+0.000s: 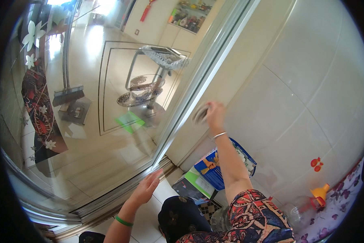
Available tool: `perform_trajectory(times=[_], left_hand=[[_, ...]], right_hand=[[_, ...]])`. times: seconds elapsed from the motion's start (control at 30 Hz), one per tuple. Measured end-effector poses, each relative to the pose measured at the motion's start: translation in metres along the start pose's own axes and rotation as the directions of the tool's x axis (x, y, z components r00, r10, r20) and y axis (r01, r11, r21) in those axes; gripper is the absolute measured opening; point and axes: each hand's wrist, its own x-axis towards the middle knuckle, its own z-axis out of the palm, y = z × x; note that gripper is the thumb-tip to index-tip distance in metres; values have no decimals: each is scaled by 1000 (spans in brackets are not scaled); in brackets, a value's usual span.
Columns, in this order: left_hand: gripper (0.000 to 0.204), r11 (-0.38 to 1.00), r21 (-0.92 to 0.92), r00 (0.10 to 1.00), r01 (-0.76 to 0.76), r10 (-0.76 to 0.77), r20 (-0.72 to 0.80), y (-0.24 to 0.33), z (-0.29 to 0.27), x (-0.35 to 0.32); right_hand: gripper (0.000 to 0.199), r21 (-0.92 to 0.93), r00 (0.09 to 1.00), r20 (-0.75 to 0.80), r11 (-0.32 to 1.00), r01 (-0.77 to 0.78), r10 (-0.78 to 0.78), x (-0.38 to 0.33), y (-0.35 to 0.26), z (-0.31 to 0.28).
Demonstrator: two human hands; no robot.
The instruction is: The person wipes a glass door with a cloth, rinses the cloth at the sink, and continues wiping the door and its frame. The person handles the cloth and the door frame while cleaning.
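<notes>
My right hand is closed on a greyish cloth, blurred by motion. It holds the cloth at the cream door jamb, beside the white edge of a sliding glass door. A silver bangle circles that wrist. Lower down, my left hand is open and holds nothing, its fingers stretched toward the foot of the door edge, above the floor track. Whether its fingertips touch the door, I cannot tell. A green band sits on the left wrist.
Under my right forearm stand a blue box and a green-and-dark package. A clear bottle with a yellow-orange top is at the lower right. Through the glass show a broom, dustpan and stand. Dark patterned fabric lies below.
</notes>
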Motion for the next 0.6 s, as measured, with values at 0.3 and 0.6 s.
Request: perform_trajectory(times=[0.3, 0.6], left_hand=[[52, 998, -66, 1000, 1, -1, 4, -30, 8, 11], [51, 981, -192, 1000, -14, 15, 3, -16, 3, 39]], right_hand=[[33, 475, 714, -639, 877, 74, 286, 222, -101, -146], [48, 724, 855, -254, 675, -141, 452, 113, -126, -41]])
